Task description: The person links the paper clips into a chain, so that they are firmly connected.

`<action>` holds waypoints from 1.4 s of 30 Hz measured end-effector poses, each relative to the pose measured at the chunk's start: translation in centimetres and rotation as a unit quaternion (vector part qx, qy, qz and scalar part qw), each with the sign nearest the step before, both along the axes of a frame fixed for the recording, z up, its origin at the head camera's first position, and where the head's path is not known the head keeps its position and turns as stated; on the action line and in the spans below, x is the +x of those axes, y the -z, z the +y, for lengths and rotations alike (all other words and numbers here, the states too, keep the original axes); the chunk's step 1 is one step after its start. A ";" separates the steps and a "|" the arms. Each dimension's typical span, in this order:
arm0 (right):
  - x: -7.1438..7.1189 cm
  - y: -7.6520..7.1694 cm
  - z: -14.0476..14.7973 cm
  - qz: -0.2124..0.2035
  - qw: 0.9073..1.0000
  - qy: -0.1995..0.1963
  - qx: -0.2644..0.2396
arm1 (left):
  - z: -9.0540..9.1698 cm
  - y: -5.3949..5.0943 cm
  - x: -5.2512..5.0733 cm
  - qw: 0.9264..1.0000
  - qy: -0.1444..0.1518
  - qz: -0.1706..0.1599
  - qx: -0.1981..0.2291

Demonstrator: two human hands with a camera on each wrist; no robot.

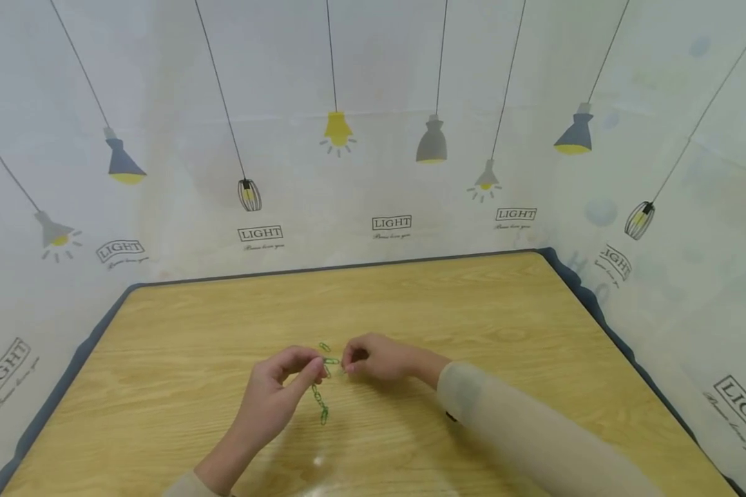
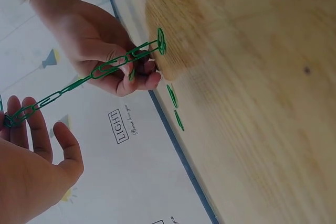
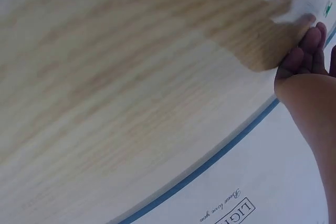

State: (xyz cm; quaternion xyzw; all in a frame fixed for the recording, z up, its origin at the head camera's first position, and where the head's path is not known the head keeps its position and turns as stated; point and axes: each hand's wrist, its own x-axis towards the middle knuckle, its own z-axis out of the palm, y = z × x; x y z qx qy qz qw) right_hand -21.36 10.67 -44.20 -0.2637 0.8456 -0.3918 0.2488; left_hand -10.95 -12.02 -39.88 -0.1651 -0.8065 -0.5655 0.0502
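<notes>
A chain of green paper clips (image 1: 317,395) (image 2: 77,83) trails from the thumb and fingertips of my left hand (image 1: 273,397) (image 2: 37,177), which pinch its upper end. One clip (image 1: 331,361) sticks out from those fingertips toward the right hand. My right hand (image 1: 379,357) (image 2: 100,45) (image 3: 310,69) is just to the right, fingers curled, pinching a small green clip (image 2: 132,74). The chain's far end is bunched (image 2: 161,41). Two loose green clips (image 2: 172,96) (image 2: 179,120) lie on the table; one of them (image 1: 324,347) is beyond the hands in the head view.
The wooden table (image 1: 224,310) (image 3: 131,77) has a dark blue edge, with pale sheets printed with lamps (image 1: 338,129) standing around its back and sides. A small black object (image 1: 451,417) shows partly beneath the right sleeve (image 1: 522,421).
</notes>
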 end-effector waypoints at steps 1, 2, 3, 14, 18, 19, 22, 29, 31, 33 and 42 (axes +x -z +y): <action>-0.1 -0.1 0.1 -0.003 1.000 0.004 -0.003 | 0.0 0.0 0.0 1.000 0.000 -0.003 -0.001; -0.2 -0.1 0.2 -0.005 1.000 0.009 -0.005 | 0.0 0.0 0.0 1.000 -0.001 -0.005 -0.001; -0.3 -0.2 0.4 -0.005 1.000 0.014 -0.007 | 0.0 0.1 0.0 1.000 -0.001 -0.006 -0.001; -0.6 -1.7 2.7 0.012 0.997 0.063 -0.040 | 0.0 0.1 -0.3 1.000 0.006 0.003 -0.003; -0.4 -2.4 3.3 0.007 0.996 0.070 -0.054 | 0.1 0.0 -0.3 1.000 0.006 -0.002 -0.006; -0.3 -2.5 3.3 0.005 0.996 0.072 -0.060 | 0.2 -0.1 -0.3 1.000 0.004 -0.003 -0.007; -0.2 -2.8 3.6 0.004 0.994 0.077 -0.082 | 0.2 -0.1 -0.4 1.000 0.002 -0.007 -0.008; 0.2 -4.0 3.8 0.016 0.987 0.115 -0.115 | 0.2 0.1 -0.5 1.000 0.001 -0.016 0.001; 0.3 -4.3 3.8 0.018 0.984 0.121 -0.130 | 0.2 0.2 -0.5 1.000 0.003 -0.016 0.004; 0.4 -4.7 3.8 0.020 0.981 0.126 -0.146 | 0.3 0.3 -0.5 1.000 0.004 -0.015 0.006; 0.8 -6.4 4.3 0.010 0.973 0.142 -0.180 | 0.5 0.4 -0.7 1.000 -0.005 -0.014 0.010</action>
